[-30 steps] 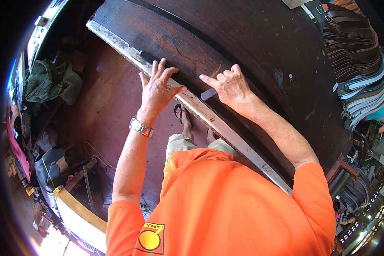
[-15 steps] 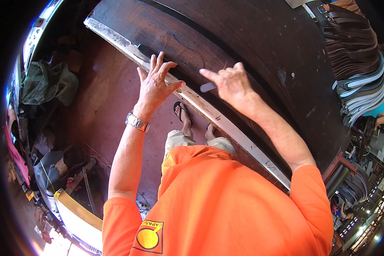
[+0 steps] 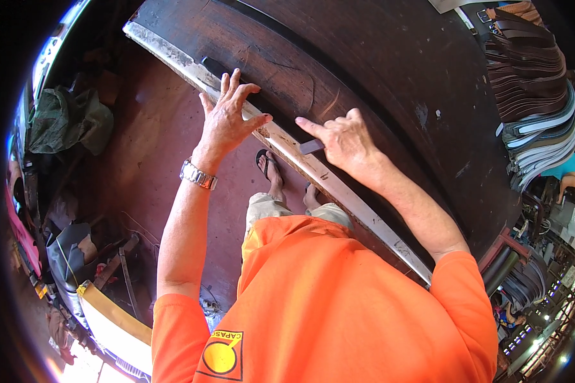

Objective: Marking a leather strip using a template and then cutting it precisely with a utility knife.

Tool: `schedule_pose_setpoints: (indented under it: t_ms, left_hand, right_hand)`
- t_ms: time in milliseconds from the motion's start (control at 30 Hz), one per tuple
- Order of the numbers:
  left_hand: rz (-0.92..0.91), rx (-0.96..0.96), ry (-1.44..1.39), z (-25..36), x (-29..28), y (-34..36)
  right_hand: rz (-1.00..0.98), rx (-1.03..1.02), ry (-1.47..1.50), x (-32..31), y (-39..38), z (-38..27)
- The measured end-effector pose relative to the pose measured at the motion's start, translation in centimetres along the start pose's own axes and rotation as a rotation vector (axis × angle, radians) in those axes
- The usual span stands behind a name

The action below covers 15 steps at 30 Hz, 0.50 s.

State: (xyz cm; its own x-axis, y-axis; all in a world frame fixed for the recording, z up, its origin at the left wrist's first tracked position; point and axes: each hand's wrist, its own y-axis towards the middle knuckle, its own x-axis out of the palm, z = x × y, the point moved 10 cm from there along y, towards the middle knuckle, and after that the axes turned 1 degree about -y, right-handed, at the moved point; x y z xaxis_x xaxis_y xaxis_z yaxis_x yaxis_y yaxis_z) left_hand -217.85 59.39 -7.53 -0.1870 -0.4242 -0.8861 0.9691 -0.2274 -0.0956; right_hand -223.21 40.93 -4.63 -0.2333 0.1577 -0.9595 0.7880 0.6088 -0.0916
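A black strip (image 3: 216,66), perhaps leather, lies along the near edge of the dark wooden table (image 3: 390,38). My left hand (image 3: 227,121) rests over this strip and the pale table edging, its fingers spread and the thumb pointing right. To its right, my right hand (image 3: 348,140) is curled with the index finger stretched out to the left. From under that hand sticks out a short, flat, greyish piece (image 3: 312,147), like a tool's blade or handle; the rest is hidden by the palm. Its end is over the strip by the edging.
Another long black strip (image 3: 358,83) curves across the table beyond my hands. Stacked brown belts (image 3: 524,70) and white and grey strips (image 3: 540,140) hang at the far right. A dark green cloth bundle (image 3: 70,121) stands at left. Below the edge is a reddish floor (image 3: 172,127).
My right hand has turned slightly and come a little nearer, with the flat greyish piece lower by the edging. My left hand has shifted slightly left and away from me, fingers still spread.
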Motion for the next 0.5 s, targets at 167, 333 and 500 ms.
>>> schedule_pose_setpoints:
  t_ms: [167, 333, 500]
  left_hand:
    - [-0.010, -0.009, 0.009, 0.1, -0.1, 0.2]
    - [-0.023, -0.005, 0.024, 0.0, -0.3, 0.6]
    - [-0.021, 0.006, 0.074, 0.0, -0.4, 0.8]
  right_hand:
    - [-0.040, 0.005, -0.217, -0.8, -0.4, 1.4]
    - [0.005, -0.027, -0.040, 0.0, -0.6, -0.5]
    - [-0.004, -0.017, -0.186, -0.6, -1.1, 0.9]
